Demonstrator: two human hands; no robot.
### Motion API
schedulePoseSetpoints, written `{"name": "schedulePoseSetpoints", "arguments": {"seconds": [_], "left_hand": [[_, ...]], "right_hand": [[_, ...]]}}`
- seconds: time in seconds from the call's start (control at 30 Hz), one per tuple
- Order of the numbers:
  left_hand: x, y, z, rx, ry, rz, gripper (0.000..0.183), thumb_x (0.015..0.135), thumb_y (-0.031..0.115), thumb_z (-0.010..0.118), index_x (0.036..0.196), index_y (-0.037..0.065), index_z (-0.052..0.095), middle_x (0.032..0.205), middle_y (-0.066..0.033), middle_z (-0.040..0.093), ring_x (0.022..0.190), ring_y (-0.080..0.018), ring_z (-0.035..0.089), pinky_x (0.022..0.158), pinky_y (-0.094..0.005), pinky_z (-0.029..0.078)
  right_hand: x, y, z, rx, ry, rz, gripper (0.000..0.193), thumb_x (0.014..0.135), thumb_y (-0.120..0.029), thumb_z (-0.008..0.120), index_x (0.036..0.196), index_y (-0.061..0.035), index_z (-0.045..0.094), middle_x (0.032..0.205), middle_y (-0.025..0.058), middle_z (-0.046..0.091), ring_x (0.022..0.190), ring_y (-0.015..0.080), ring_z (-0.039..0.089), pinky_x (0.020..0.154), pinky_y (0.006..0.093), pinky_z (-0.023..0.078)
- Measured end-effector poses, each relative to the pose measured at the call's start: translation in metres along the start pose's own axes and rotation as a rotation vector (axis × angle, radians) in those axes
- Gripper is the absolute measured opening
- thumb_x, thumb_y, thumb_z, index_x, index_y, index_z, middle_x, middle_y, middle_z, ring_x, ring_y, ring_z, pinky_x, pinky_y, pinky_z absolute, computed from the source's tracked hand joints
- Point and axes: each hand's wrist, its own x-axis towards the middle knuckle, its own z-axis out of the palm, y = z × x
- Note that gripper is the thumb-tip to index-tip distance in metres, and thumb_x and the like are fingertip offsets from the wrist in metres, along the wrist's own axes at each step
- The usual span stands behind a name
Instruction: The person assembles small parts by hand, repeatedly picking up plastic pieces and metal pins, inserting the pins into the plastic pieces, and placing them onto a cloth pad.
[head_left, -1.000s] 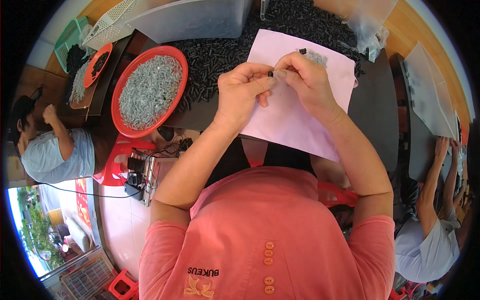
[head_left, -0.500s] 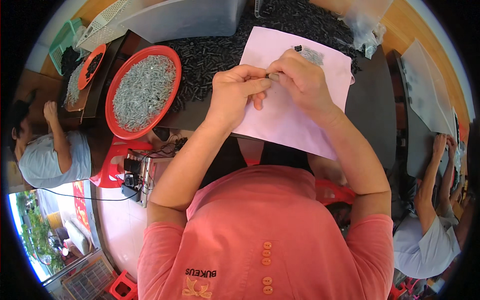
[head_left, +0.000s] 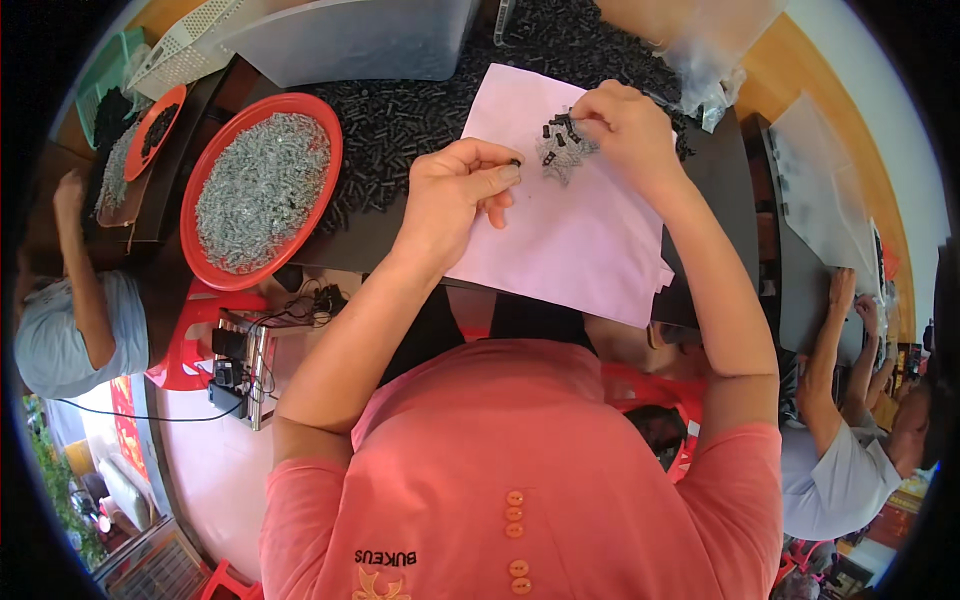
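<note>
Over the pink sheet [head_left: 570, 250], my left hand [head_left: 455, 195] pinches a small black plastic piece [head_left: 515, 162] between thumb and forefinger. Farther right, my right hand [head_left: 635, 135] has its fingertips bent together at the upper edge of a small pile of clear plastic pieces [head_left: 565, 158]. Several black pieces [head_left: 560, 128] lie among the clear ones. Whatever those right fingertips hold, if anything, is too small and hidden to make out.
A red round tray [head_left: 190, 215] heaped with clear pieces stands at the left. Loose black pieces [head_left: 385, 125] cover the dark table behind the sheet, beside a large translucent bin [head_left: 350, 45]. Other people sit at both sides; cables [head_left: 270, 330] hang below the tray.
My hands were together over the sheet and have parted. The right one has gone to the pile, while the left keeps a small black piece. The whole view has shifted slightly.
</note>
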Motion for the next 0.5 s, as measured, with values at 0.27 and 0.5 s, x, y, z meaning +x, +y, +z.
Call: {"name": "schedulePoseSetpoints", "arguments": {"seconds": [0.27, 0.5], "left_hand": [[-0.003, -0.001, 0.002, 0.069, 0.006, 0.005, 0.013, 0.086, 0.001, 0.066, 0.098, -0.003, 0.068, 0.076, -0.0062, 0.064, 0.057, -0.0111, 0.058, 0.051, -0.0243, 0.046], [-0.003, -0.003, 0.001, 0.071, 0.004, 0.01, 0.013, 0.086, 0.002, 0.066, 0.098, -0.003, 0.069, 0.073, -0.0055, 0.064, 0.055, -0.0104, 0.057, 0.05, -0.024, 0.046]], "right_hand": [[0.015, -0.007, 0.026, -0.233, -0.193, -0.217, 0.01, 0.076, -0.01, 0.065, 0.084, -0.0121, 0.07, 0.083, 0.0027, 0.063, 0.085, 0.0253, 0.06, 0.073, 0.04, 0.044], [0.014, -0.007, 0.038, -0.293, -0.139, -0.244, 0.011, 0.077, -0.006, 0.063, 0.084, -0.0107, 0.07, 0.084, 0.0041, 0.064, 0.088, 0.0247, 0.06, 0.075, 0.0389, 0.043]]}}
